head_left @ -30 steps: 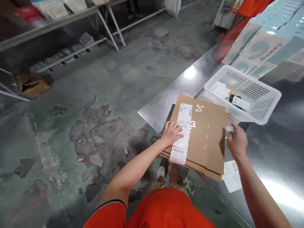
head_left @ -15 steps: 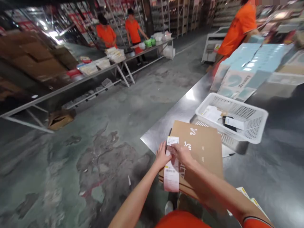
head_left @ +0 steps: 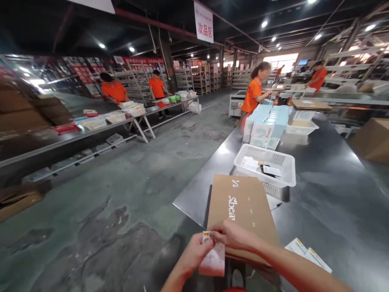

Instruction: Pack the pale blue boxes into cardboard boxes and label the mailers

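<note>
A brown cardboard box (head_left: 246,207) with white lettering lies flat at the near left corner of the metal table. At its near edge, my left hand (head_left: 194,253) grips a white and pinkish paper label strip (head_left: 214,261) between thumb and fingers. The strip has a yellow mark at its top and hangs down toward me. My right hand (head_left: 232,235), fingers closed, pinches the upper right edge of the same strip. Its forearm passes over the near right part of the box.
Beyond the box stands a white perforated basket (head_left: 288,166) holding papers. Light-blue boxes (head_left: 264,125) are stacked behind it. A pen (head_left: 276,206) and several labels (head_left: 306,253) lie to the right on the metal table (head_left: 322,194). A co-worker (head_left: 252,95) stands farther back.
The view has tilted up. Both hands have drawn the label strip from the box's left part back to its near edge, uncovering more lettering. The left hand has gone from flat to gripping.
</note>
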